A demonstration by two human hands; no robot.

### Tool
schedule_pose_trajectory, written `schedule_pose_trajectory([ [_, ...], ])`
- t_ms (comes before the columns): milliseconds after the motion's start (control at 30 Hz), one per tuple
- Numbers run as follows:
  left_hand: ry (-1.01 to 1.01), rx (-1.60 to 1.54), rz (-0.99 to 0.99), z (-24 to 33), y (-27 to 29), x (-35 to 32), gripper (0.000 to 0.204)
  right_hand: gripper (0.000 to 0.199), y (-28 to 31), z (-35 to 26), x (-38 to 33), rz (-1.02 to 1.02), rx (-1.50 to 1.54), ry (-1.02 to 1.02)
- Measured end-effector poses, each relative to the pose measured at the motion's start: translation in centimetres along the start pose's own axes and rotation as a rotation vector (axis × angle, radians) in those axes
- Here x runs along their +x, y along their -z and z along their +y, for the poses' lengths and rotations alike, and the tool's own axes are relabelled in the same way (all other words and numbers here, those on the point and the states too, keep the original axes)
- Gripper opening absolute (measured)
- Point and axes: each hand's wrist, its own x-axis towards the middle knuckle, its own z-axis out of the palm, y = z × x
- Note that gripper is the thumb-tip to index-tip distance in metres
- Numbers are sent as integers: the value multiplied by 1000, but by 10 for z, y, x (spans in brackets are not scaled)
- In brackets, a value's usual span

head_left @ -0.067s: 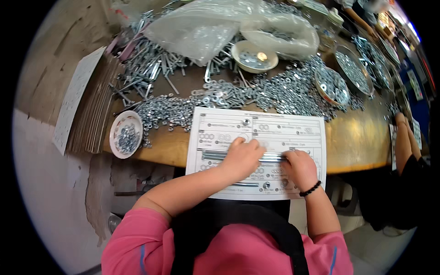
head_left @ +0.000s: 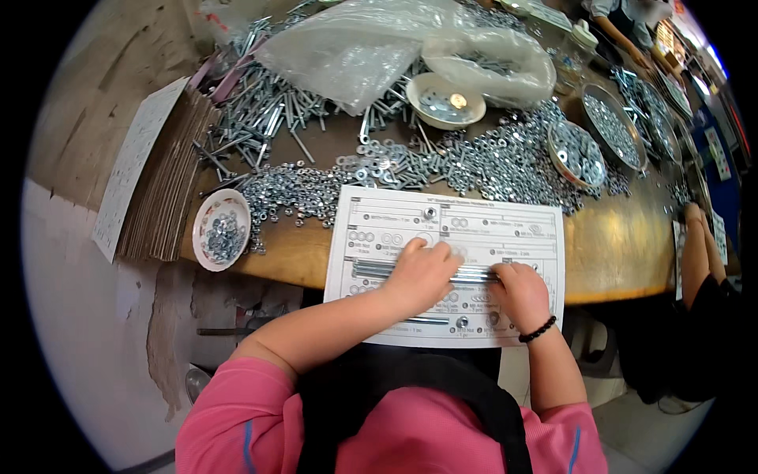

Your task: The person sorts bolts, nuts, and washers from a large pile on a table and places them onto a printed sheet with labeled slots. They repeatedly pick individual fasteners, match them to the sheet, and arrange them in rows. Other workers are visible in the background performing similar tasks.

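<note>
A printed sheet with line drawings of hardware lies at the table's front edge, partly over my lap. Across its middle runs a bundle of long silvery metal rods. My left hand is curled over the middle of the bundle, its fingertips hidden or pressed on the rods. At the bundle's right end, my right hand closes its thumb and fingers on the rods. A single shorter rod lies lower on the sheet. One nut rests beside it, and another nut sits near the sheet's top.
Loose nuts and washers spread behind the sheet, with piled bolts farther back. A bowl of small nuts stands left, near stacked cardboard. Behind are a washer bowl and plastic bags. Another person's arms show right.
</note>
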Motion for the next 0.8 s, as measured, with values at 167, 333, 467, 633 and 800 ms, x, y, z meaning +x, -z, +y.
schedule_pose_trajectory([
  [167, 26, -167, 75, -8, 34, -14, 42, 24, 11, -8, 3, 20, 57, -52],
  [333, 97, -115, 355, -54, 50, -45, 30, 23, 18, -1, 25, 63, 88, 18],
  [467, 304, -103, 450, -90, 57, -77, 23, 22, 24, 4, 75, 229, 87, 216],
  [633, 315, 8, 525, -107, 50, -104, 20, 54, 24, 3, 166, 311, 38, 331],
  [800, 286, 22, 626, -111, 37, -112, 18, 69, 14, -9, 249, -17, -67, 278],
])
